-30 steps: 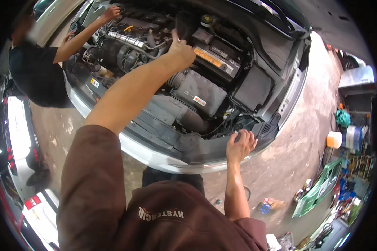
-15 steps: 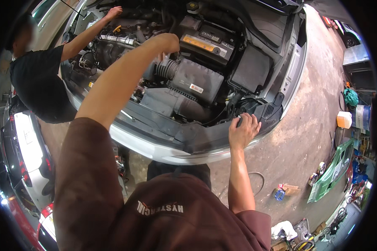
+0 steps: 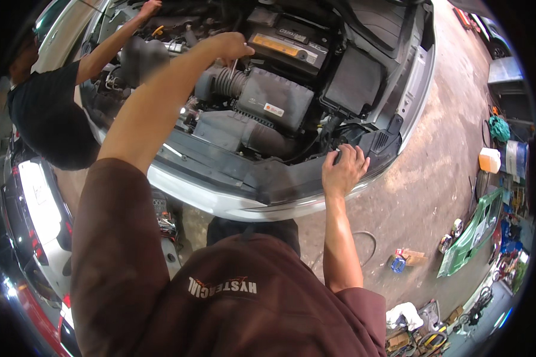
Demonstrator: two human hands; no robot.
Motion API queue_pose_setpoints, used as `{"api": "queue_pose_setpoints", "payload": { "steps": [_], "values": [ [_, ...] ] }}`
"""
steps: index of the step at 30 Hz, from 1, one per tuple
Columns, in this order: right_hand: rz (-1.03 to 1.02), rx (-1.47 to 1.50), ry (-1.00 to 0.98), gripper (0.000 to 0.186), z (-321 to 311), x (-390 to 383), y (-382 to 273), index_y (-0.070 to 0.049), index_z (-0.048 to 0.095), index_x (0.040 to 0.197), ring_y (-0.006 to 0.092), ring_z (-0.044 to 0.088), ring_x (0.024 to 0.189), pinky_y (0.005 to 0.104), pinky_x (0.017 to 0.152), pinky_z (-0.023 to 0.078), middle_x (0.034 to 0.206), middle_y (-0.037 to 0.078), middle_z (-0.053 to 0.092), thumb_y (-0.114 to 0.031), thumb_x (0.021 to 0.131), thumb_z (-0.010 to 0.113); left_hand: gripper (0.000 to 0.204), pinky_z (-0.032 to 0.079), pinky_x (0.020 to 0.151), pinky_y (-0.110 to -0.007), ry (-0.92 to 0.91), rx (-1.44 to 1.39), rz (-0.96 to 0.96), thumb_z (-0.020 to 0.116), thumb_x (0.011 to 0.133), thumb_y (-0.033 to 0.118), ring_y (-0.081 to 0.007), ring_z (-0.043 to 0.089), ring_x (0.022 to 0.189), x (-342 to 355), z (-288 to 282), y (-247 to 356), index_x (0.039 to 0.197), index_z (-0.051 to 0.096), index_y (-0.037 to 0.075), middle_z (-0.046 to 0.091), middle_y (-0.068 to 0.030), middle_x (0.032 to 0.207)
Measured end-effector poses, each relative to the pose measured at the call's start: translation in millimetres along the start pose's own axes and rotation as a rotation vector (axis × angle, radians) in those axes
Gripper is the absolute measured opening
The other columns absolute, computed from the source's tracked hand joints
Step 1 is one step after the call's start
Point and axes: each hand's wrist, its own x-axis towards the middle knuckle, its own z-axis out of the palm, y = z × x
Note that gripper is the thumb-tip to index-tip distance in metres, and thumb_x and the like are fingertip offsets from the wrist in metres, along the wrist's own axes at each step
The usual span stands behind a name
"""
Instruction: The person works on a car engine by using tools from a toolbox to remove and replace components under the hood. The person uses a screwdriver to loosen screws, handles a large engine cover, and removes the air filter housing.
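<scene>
Just beside ribbed hose (image 3: 229, 83), left hand (image 3: 230, 47) pinching slim metal rod (image 3: 233, 66), curled right hand (image 3: 346, 168), grip unclear.

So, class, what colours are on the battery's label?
The battery label is orange and silvery grey, clearest in the head view.

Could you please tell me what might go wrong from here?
The slim metal tool in the left hand might slip and nick the ribbed hose close by. If dropped, it could be hard to retrieve. A co-worker's arm also reaches over the engine, so the two people might bump.
</scene>
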Motion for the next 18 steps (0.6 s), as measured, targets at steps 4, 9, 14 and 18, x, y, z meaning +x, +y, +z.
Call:
{"api": "queue_pose_setpoints", "payload": {
  "steps": [4, 9, 14, 18],
  "values": [
    [0.011, -0.003, 0.004, 0.017, 1, 0, -1, -0.010, 0.074, 0.104, 0.0287, 0.057, 0.133, 0.0560, 0.125, 0.028, 0.119, 0.000, 0.073, -0.017, 0.090, 0.069, 0.052, 0.023, 0.113, -0.079, 0.052, 0.124, 0.098, 0.067, 0.094, 0.051, -0.0348, 0.064, 0.130, -2, -2, 5, 0.123, 0.072, 0.008, 0.074, -0.0142, 0.126],
    [0.003, -0.008, -0.010, 0.017, 1, -4, -2, -0.010, 0.074, 0.105, 0.0284, 0.056, 0.134, 0.0555, 0.125, 0.027, 0.119, 0.000, 0.073, -0.017, 0.090, 0.069, 0.047, 0.017, 0.118, -0.079, -0.149, -0.100, -0.037, 0.067, 0.095, 0.036, -0.0345, 0.062, 0.134, 5, -12, 17, 0.132, 0.069, 0.006, 0.071, -0.0173, 0.135],
    [0.011, -0.030, -0.017, 0.018, 0, -2, -3, -0.011, 0.074, 0.105, 0.0282, 0.056, 0.134, 0.0552, 0.126, 0.027, 0.120, -0.001, 0.073, -0.018, 0.090, 0.069, 0.049, 0.018, 0.119, -0.079, 0.011, 0.134, 0.114, 0.067, 0.096, 0.042, -0.0302, 0.063, 0.132, -8, -20, 10, 0.133, 0.069, 0.010, 0.072, -0.0156, 0.126],
    [-0.010, -0.021, -0.004, 0.018, 2, -1, -3, -0.011, 0.074, 0.105, 0.0280, 0.056, 0.134, 0.0549, 0.125, 0.027, 0.120, -0.001, 0.073, -0.018, 0.089, 0.069, 0.054, 0.016, 0.119, -0.080, -0.521, -0.478, -0.191, 0.067, 0.095, 0.043, -0.0327, 0.062, 0.133, 19, -13, -19, 0.137, 0.066, 0.009, 0.070, -0.0199, 0.128]
  ]
}}
